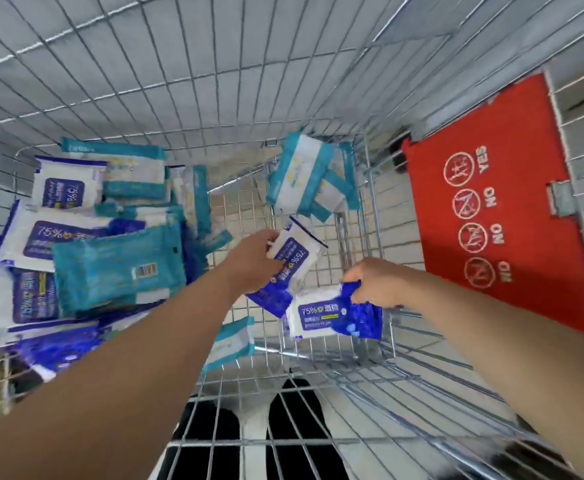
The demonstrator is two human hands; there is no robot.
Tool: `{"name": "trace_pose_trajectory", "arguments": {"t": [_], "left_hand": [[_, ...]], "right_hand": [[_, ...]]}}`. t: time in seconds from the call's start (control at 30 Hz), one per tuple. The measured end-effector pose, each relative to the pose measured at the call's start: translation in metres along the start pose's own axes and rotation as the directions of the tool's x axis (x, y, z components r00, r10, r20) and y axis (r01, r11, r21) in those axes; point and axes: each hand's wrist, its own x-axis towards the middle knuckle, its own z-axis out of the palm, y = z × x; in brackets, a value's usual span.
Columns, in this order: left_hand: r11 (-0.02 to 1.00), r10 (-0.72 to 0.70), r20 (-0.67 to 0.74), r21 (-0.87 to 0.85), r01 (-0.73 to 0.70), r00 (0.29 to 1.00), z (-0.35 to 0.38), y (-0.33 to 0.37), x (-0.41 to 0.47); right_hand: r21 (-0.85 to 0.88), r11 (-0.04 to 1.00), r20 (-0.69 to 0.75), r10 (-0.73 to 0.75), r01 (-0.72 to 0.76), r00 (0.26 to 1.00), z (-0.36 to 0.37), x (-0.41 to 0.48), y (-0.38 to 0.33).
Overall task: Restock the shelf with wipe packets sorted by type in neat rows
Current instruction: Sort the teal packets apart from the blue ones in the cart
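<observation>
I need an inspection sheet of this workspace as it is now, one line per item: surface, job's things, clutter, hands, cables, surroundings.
surface: wire cart; its mesh floor is partly bare.
job's things: blue packets and teal packets mixed in a pile at left; far teal packets in the corner; no shelf in view.
clutter: nothing seen.
hands: left hand grips a blue 75% packet; right hand pinches a second blue packet by its edge.
cables: nothing seen.
surroundings: red seat flap with YES/NO signs; tiled floor and dark shoes below the cart.
</observation>
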Motion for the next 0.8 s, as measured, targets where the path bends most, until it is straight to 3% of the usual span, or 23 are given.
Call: {"name": "trace_pose_trajectory", "arguments": {"t": [0.1,0.23,0.4,0.57,0.8], "left_hand": [[0.996,-0.01,0.126,0.088,-0.001,0.992,0.02,-0.001,0.005],[0.978,-0.039,0.212,0.208,-0.006,0.977,0.036,-0.008,0.006],[0.912,0.078,0.031,0.401,-0.084,0.996,0.027,0.003,-0.001],[0.741,0.158,-0.046,0.666,-0.088,0.986,-0.017,0.026,-0.03],[0.419,0.243,-0.121,0.908,0.008,0.962,-0.101,-0.003,-0.081]], "right_hand": [[-0.063,0.998,0.019,-0.014,0.015,1.0,0.01,0.002,0.011],[0.039,0.998,-0.13,-0.053,0.059,0.99,0.018,0.002,0.02],[0.097,0.986,-0.418,-0.086,0.139,0.904,0.004,-0.004,0.007],[-0.007,0.976,-0.539,-0.186,0.217,0.822,-0.009,-0.01,-0.03],[-0.228,0.903,-0.522,-0.429,0.365,0.737,0.012,-0.014,-0.12]]}}
